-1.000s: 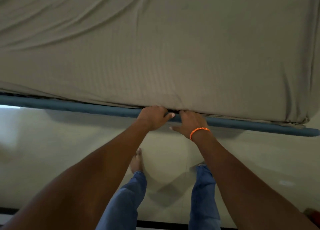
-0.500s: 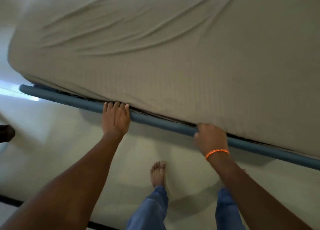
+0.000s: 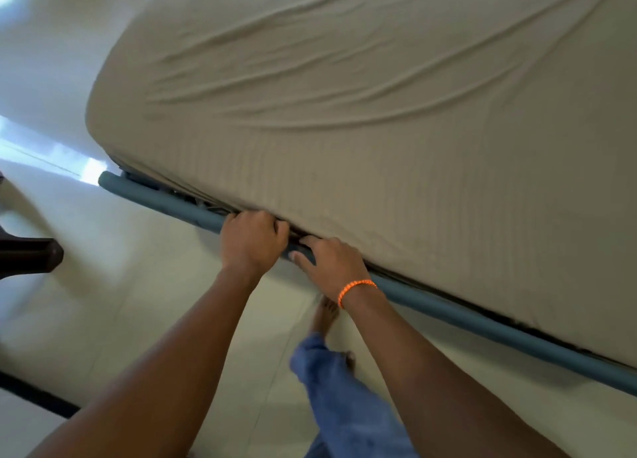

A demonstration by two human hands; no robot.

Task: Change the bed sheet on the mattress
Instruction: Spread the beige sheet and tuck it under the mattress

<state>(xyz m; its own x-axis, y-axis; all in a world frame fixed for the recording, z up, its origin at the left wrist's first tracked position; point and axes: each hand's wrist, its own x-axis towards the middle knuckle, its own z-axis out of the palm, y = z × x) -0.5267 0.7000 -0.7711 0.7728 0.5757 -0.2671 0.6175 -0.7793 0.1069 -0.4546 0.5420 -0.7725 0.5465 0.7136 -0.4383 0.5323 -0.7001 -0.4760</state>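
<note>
A beige bed sheet (image 3: 396, 140) covers the mattress, wrinkled on top and drawn down over its near side. Below it runs the blue bed frame rail (image 3: 482, 323). My left hand (image 3: 253, 242) sits at the seam between mattress and rail, its fingers curled on the sheet's lower edge. Right beside it, my right hand (image 3: 332, 263), with an orange bracelet on the wrist, lies on the rail with the thumb stretched out. Its fingers reach into the gap under the mattress, and their tips are hidden.
Pale tiled floor (image 3: 120, 302) lies in front of the bed. A dark brown piece of furniture (image 3: 29, 256) juts in at the left edge. A dark strip (image 3: 34, 395) crosses the floor at lower left. My bare foot (image 3: 324, 314) stands close to the rail.
My hands were spread apart along the rail half a second ago; they now sit side by side at the seam. The left hand's fingers have curled. The view has swung toward the bed's left corner.
</note>
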